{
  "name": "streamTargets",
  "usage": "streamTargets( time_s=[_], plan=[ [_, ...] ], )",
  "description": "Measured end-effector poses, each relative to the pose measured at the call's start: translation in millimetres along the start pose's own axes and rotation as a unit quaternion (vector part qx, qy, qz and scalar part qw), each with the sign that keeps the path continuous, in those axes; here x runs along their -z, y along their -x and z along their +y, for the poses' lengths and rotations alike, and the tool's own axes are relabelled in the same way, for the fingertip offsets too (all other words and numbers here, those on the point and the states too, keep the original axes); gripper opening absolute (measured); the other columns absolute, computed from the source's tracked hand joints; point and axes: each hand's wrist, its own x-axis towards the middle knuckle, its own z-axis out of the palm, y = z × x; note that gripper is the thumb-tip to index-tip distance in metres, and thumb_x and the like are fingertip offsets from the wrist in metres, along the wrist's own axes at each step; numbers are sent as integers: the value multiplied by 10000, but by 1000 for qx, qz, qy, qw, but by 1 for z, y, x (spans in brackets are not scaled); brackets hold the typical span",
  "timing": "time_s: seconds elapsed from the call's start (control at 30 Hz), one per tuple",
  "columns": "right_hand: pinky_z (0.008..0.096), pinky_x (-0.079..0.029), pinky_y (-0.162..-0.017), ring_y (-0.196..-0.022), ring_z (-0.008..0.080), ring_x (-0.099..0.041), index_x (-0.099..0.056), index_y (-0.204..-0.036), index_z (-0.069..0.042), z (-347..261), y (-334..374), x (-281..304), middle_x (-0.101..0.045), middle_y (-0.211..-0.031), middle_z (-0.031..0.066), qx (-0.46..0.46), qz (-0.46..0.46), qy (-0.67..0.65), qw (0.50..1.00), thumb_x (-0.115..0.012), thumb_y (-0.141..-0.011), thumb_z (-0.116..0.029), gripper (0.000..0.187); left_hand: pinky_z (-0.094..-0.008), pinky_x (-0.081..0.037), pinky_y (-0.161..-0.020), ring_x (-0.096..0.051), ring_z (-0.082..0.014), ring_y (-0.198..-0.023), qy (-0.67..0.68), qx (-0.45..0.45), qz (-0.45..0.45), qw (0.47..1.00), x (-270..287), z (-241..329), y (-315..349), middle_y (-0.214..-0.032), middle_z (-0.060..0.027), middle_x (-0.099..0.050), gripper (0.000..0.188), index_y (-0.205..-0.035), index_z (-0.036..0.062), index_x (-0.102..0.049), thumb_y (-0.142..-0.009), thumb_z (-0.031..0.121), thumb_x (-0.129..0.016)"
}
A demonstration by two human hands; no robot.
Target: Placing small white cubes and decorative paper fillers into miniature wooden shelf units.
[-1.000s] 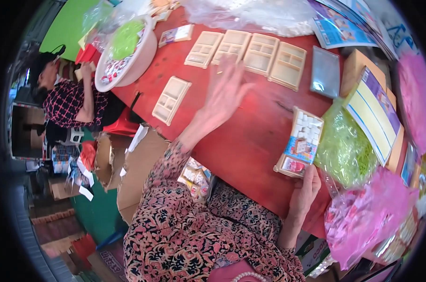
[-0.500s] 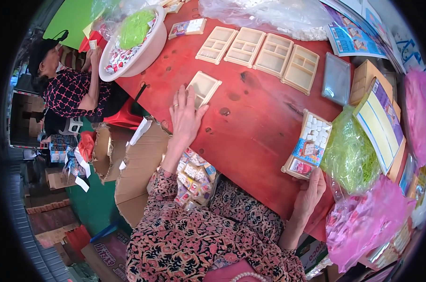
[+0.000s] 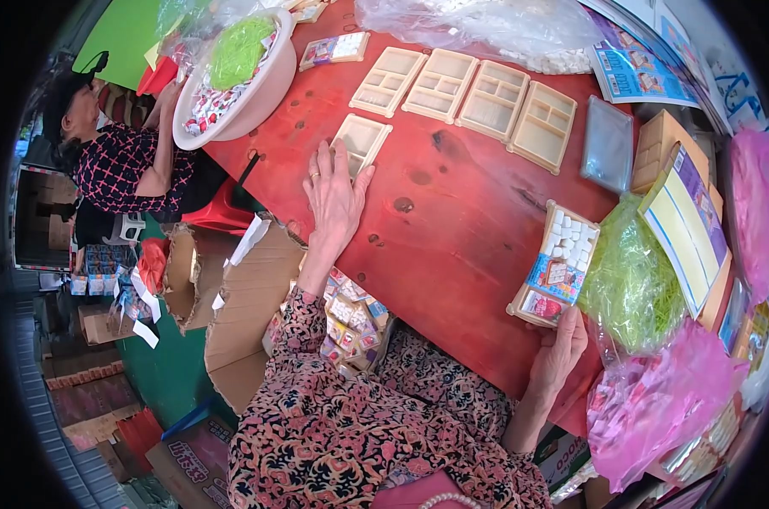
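My left hand (image 3: 335,199) lies flat on the red table with its fingers apart. Its fingertips touch the near edge of a beige compartment tray (image 3: 363,140) that has nothing in it. At the right, my right hand (image 3: 561,346) has its fingers closed at the near corner of a filled tray (image 3: 563,246); the fingertips are partly hidden. That tray holds white marshmallow-like pieces, a blue printed card and a small red-and-white packet. Several more beige trays (image 3: 440,85) stand in a row across the table, their compartments bare.
A white basin (image 3: 274,93) holds wrapped pieces and green shred. Another filled tray (image 3: 333,51) lies beyond. Green shred in a clear bag (image 3: 631,280) and a pink bag (image 3: 656,399) crowd the right. Cardboard (image 3: 253,297) stands at my left, where a person (image 3: 130,165) sits.
My left hand and the bare tray under its fingertips have shifted slightly left and away from me. My right hand and the filled tray stay nearly in place.
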Motion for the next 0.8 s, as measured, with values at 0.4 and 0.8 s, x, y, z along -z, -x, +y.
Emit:
streamTargets(
  time_s=[0.4,0.8],
  plan=[
    [252,-502,-604,-696,111,-604,-583,-992,16,11,0,2,-642,-865,70,0,32,10,999,-449,-964,-259,307,-595,-197,-1028,-225,-393,-1325,-20,-2,9,1000,-8,-5,-4,-1406,-234,-289,664,-1359,3,-321,-873,400,-536],
    [217,-451,-713,-795,71,-569,-585,-995,29,-10,-1,4,-638,-906,49,6,7,-16,1000,-440,-970,-262,326,-282,-440,-873,-559,-159,-1014,688,11,-398,607,41,148,77,-1112,-123,-581,441,-1274,-45,-425,-892,125,-567]
  ],
)
